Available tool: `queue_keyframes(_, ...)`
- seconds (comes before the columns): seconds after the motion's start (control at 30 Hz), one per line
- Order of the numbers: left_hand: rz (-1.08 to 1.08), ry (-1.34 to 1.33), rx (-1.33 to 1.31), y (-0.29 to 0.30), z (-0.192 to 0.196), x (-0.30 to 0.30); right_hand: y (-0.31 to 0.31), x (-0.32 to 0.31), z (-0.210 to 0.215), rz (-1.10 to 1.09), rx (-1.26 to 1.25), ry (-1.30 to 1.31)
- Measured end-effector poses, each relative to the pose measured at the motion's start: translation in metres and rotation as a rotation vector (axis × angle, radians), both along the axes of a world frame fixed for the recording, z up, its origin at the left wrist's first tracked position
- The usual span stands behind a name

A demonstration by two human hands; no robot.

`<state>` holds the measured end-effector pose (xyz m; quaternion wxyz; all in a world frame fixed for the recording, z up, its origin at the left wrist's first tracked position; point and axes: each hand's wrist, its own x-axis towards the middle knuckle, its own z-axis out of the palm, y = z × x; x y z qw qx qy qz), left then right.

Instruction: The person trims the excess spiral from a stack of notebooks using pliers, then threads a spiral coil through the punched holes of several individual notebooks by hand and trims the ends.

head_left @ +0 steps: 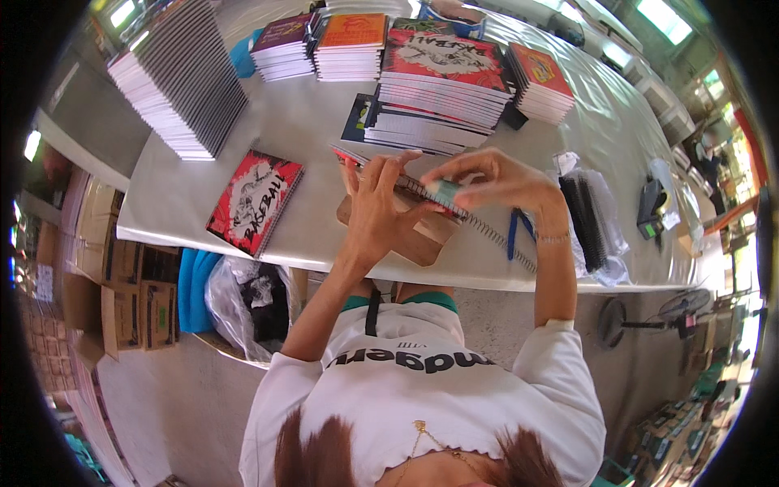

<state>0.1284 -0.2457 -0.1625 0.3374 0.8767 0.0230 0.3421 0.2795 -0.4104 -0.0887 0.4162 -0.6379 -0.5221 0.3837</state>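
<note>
My left hand (377, 213) grips a thin notebook (381, 166) by its edge and holds it on a brown board (422, 243) at the table's near edge. My right hand (497, 180) pinches the metal spiral wire (497, 237) at the notebook's binding edge, with a small teal piece (445, 192) between the fingertips. The wire runs out past the notebook toward the lower right. Blue-handled pliers (514, 231) lie just under my right wrist.
A red-covered notebook (256, 203) lies to the left. Stacks of notebooks stand behind: a tall grey-edged one (182, 81), a red-topped one (442, 85), orange (350, 45), purple (284, 47). A bag of black coils (591, 226) lies right. Boxes (138, 308) and a plastic bag (247, 304) sit under the white table (178, 195).
</note>
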Motion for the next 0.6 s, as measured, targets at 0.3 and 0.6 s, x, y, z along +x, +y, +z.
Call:
queue_keyframes(0.3,0.033,0.014,-0.049,0.005,0.012,0.001,0.025,-0.026,0.025,-0.039,-0.06,-0.335)
queue_keyframes(0.6,0.028,0.01,-0.077,0.011,0.005,-0.003,0.042,-0.001,0.014,-0.053,-0.057,-0.207)
